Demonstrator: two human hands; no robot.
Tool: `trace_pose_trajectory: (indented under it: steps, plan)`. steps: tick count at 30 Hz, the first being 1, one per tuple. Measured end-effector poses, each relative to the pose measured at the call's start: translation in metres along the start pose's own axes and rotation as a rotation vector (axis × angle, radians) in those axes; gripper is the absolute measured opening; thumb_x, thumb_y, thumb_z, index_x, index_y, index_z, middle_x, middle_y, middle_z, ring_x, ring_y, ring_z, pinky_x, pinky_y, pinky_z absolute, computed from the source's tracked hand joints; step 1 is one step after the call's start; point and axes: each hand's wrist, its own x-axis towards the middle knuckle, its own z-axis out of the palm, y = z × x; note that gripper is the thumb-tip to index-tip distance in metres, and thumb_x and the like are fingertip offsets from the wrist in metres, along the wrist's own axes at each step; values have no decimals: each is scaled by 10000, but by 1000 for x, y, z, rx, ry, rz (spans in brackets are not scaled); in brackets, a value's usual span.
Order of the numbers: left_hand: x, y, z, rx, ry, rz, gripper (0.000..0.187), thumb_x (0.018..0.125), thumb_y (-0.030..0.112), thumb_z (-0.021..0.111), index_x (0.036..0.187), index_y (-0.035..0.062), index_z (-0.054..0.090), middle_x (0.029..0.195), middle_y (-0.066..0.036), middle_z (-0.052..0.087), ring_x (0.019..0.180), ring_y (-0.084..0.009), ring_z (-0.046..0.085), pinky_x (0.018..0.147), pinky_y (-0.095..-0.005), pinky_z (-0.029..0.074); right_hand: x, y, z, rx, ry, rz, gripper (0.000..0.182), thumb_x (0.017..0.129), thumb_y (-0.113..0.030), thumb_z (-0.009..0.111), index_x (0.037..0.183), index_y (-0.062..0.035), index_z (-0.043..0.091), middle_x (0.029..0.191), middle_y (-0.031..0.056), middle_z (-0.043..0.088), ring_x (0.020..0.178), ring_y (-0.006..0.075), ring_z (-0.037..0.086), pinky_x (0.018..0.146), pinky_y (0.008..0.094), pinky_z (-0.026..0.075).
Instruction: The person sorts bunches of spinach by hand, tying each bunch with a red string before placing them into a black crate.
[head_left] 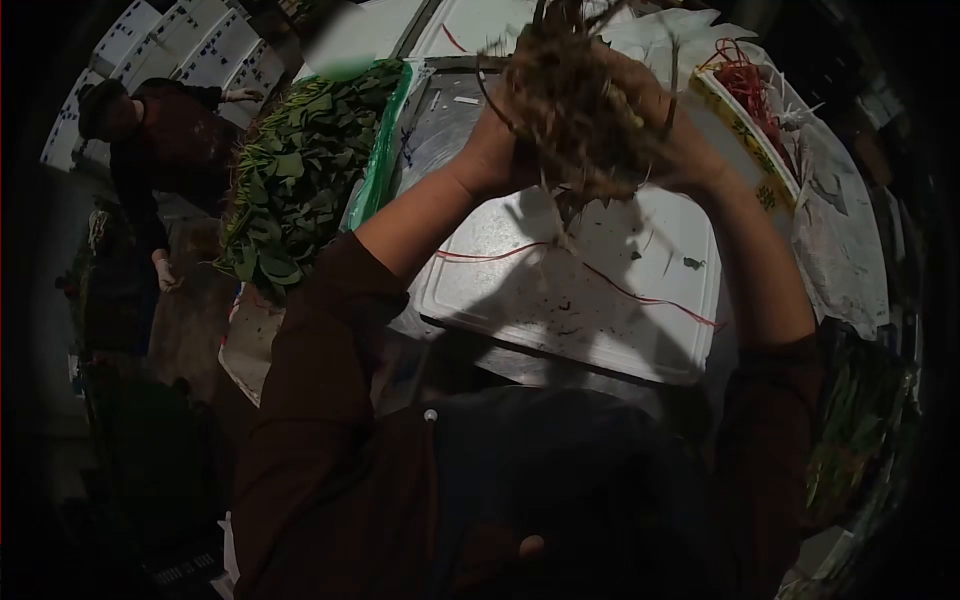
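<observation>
Dim surroundings framed a cluttered work area, with stacked white boxes (190, 50) at upper left and darkness along both edges. At centre lay a white foam lid (590, 300), soiled with specks of dirt and crossed by loose red strings (640, 295). Above it, both hands were raised close together: the left hand (495, 150) and right hand (680, 140) were clamped around a tangled root bundle (580, 90), brownish and blurred, which hung over the lid's far edge and hid part of the grey surface behind. Dark sleeves (320, 380) filled the lower foreground and covered the near side of the lid. To the left, just beside the lid, a large heap of leafy greens (290, 180) rested against green plastic sheeting (375, 170). At upper right, a patterned tray (745, 140) held a loose knot of red ties (745, 80), next to crumpled white plastic (840, 230). More greens (860, 430) showed faintly at lower right. Another person (150, 130) in dark clothing bent over at far left, well apart from the raised hands.
</observation>
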Motion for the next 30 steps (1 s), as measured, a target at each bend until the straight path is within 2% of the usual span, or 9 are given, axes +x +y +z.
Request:
trace_pose_trajectory:
  steps: [5,7,9,13,14,21,26,28,30]
  plan:
    - [-36,-50,30,723,-83,68,763,762,241,692,1390,80,289,1367,-147,366,1265,-270,365,1059,-379,282,-40,22,16,-342,-34,-160,577,760,-94,621,1300,-185,438,1305,61,485,1121,299,496,904,375,449]
    - [-68,-55,50,1085,-60,-66,745,819,338,571,1425,71,230,1459,-197,228,1341,-388,215,1096,-445,175,-67,33,40,-412,-123,-175,477,793,-86,551,1249,-212,488,1293,24,499,1123,279,501,891,367,453]
    - [-114,-56,62,662,67,-187,751,803,314,586,1424,71,240,1456,-198,231,1343,-403,208,1088,-462,182,-93,30,64,-407,-247,-151,420,801,-112,545,1205,-223,519,1289,15,501,1136,264,494,912,374,438]
    - [-177,-42,71,901,-220,-327,717,768,99,578,1414,72,267,1435,-183,275,1255,-392,361,1002,-435,350,-140,23,112,-290,-471,-80,391,811,-121,526,1185,-233,535,1298,20,488,1164,273,474,963,398,399]
    - [-183,-35,74,846,-126,-296,706,746,-7,540,1402,107,305,1405,-163,327,1163,-362,468,924,-402,430,-144,19,119,-302,-474,-78,391,812,-121,525,1186,-235,536,1306,20,480,1178,276,463,976,399,389]
    - [-190,-13,41,781,-205,-613,700,776,-64,479,1367,293,368,1334,-161,408,1102,-355,523,864,-415,469,-144,-15,110,-489,-527,55,526,796,-75,542,1294,-210,446,1364,46,413,1249,307,385,1054,453,290]
    - [-197,-20,33,431,127,-755,519,823,1,497,1312,135,389,1206,-183,513,1024,-327,574,812,-404,488,-158,-37,102,-540,-416,305,644,752,-13,565,1343,-211,404,1392,64,374,1275,317,352,1068,451,269]
    - [-193,-26,24,-341,463,-1201,460,863,269,521,1241,39,395,1100,-150,574,843,-218,621,699,-355,493,-174,-45,103,-574,-393,586,727,722,-10,607,1374,-194,343,1429,101,303,1260,323,363,1022,432,330]
    - [-184,-27,26,-288,489,-1223,635,837,441,565,1256,-1,387,1119,-153,577,923,-232,606,771,-345,485,-202,-44,115,-319,-172,790,727,740,-15,595,1388,-185,311,1429,100,293,1263,310,363,985,413,366]
